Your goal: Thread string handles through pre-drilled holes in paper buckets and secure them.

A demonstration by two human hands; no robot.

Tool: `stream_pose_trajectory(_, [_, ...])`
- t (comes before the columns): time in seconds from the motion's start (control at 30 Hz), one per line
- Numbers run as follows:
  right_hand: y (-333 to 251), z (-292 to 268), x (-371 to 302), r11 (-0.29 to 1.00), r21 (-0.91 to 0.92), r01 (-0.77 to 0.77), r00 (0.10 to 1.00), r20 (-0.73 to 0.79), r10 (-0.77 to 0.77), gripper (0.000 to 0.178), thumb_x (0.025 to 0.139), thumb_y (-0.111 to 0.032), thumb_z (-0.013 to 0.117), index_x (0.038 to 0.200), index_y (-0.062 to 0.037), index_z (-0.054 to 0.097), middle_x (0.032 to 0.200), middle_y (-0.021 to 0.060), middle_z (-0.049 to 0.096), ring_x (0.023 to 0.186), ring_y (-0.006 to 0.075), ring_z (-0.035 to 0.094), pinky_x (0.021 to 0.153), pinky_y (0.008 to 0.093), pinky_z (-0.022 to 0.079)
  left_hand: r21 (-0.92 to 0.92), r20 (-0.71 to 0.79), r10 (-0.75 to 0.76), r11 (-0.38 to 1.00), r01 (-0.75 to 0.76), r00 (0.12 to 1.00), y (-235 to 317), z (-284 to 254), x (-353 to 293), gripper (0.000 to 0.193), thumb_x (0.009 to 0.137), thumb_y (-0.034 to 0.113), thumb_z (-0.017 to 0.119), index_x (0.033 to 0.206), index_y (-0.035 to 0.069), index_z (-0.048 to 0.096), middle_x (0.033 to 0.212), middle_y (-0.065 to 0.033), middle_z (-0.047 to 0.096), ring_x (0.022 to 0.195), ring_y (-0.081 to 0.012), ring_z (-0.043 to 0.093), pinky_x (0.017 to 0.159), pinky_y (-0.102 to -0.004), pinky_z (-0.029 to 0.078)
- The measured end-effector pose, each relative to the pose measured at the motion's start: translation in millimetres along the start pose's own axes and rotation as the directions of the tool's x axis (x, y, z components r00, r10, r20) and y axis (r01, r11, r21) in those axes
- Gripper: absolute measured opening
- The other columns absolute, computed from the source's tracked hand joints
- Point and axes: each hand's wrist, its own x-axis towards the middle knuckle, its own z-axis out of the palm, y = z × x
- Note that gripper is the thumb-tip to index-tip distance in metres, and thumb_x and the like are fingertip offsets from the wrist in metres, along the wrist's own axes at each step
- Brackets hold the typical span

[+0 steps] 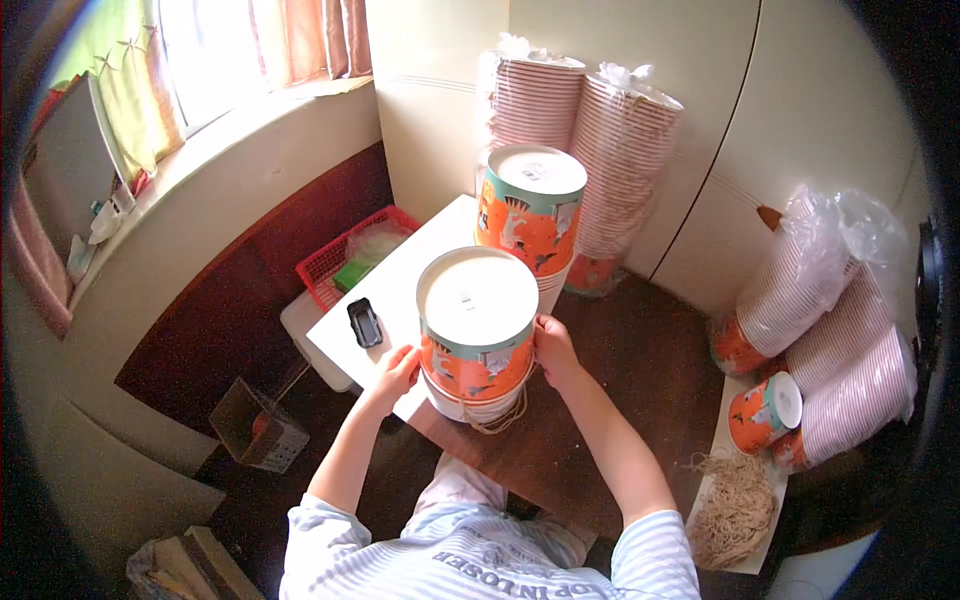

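Observation:
In front of me an orange paper bucket [478,365] with a teal band stands upside down, its white base up, on top of a nested stack with white rims [475,405]. My left hand [397,377] is closed at its left side, fingertips pinched against the wall. On the opposite side my right hand [555,350] is closed against the same bucket, its fingers partly hidden. Beige cord [505,415] loops below the bucket, at the front right of the stack. Another upside-down bucket [530,220] of the same pattern tops a stack just behind.
A black plastic holder [365,323] lies on the white board [340,335] at left, near a red basket [320,275]. Tall wrapped bucket stacks [625,150] stand behind; more wrapped stacks [850,350] lean at right. A loose bucket [757,418] and a cord heap [735,515] lie there.

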Motion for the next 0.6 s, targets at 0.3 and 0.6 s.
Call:
stream_pose_trajectory(0.3, [7.8,1.9,3.9,0.999,0.042,0.020,1.000,0.014,-0.021,0.020,0.088,-0.013,0.041,0.095,0.0004,0.055,0.076,0.0015,0.056,0.068,0.0108,0.052,0.064,0.0228,0.042,0.035,-0.007,-0.008,0.999,0.008,1.000,-6.6,-0.8,-2.8,0.021,0.089,0.029,0.043,0.078,0.012,0.048,0.058,0.0065,0.038,0.046,-0.0025,0.031,0.039,-0.0160,0.021])
stream_pose_trajectory(0.6, [12.6,0.2,7.5,0.997,-0.002,0.083,0.996,0.044,-0.083,0.024,0.088,-0.016,0.043,0.094,0.0023,0.057,0.082,0.0029,0.059,0.073,0.0099,0.052,0.068,0.0224,0.042,0.144,-0.019,0.059,0.988,-0.056,0.998,-12.2,-1.3,-3.8,0.021,0.089,0.029,0.044,0.077,0.012,0.048,0.057,0.0066,0.039,0.048,-0.0027,0.033,0.041,-0.0169,0.024])
